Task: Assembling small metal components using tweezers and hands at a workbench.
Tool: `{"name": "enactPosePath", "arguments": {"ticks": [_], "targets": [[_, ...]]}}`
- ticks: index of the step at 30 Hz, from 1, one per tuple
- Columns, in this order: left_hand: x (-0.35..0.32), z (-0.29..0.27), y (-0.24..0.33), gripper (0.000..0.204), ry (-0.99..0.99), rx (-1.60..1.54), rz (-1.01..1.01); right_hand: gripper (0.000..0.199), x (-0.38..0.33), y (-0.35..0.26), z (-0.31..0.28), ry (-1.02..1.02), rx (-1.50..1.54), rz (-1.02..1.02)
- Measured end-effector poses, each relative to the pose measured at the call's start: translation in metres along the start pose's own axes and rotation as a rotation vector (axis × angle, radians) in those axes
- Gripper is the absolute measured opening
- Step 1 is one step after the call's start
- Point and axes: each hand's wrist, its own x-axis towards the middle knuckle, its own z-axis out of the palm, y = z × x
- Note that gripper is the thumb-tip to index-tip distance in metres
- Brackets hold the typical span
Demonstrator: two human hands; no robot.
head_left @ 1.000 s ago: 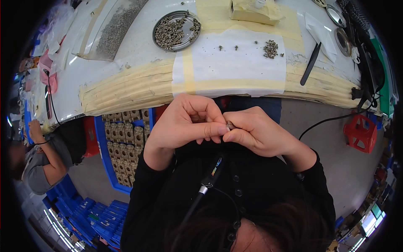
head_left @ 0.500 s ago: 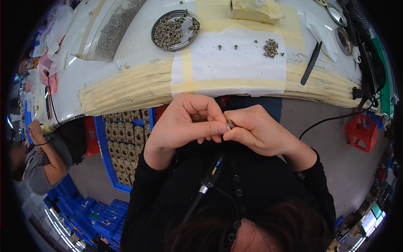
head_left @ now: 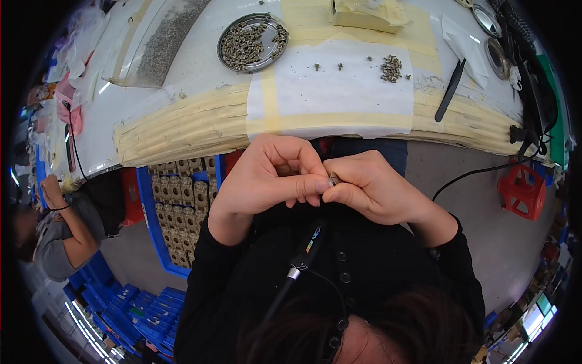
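I see the small metal part (head_left: 333, 179) pinched between both hands, held close to the chest below the table edge (head_left: 200, 130) — left hand (head_left: 267, 179) and right hand (head_left: 370, 188) each grasping it, fingertips meeting (axis too small to tell).

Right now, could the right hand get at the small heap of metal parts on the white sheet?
Probably yes. The right hand is pinching a tiny metal piece together with the left hand, so it would have to let go first. Nothing stands between it and the heap on the white sheet.
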Motion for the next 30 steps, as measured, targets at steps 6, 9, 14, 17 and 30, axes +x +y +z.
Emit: {"name": "enactPosePath", "arguments": {"ticks": [6,9,14,17,30], "targets": [[-0.0001,-0.0003,-0.0011,0.010,0.002,-0.002,0.003,0.026,0.0004,0.0002,0.0003,0.006,-0.003,-0.005],[-0.0001,-0.0001,-0.0011,0.010,0.004,-0.001,0.004,0.027,0.0005,0.0005,0.0008,0.015,-0.008,-0.006],[-0.0004,0.0002,-0.0013,0.010,0.007,-0.005,0.007,0.027,0.0002,0.0020,0.0012,0.017,-0.027,-0.001],[-0.0002,-0.0001,-0.0017,0.011,0.004,-0.008,0.012,0.027,0.0009,0.0014,0.0015,0.033,-0.016,-0.016],[0.0005,-0.0003,-0.0031,0.011,0.001,-0.017,0.030,0.025,0.0018,-0.0008,0.0005,0.040,-0.004,-0.006]]}}
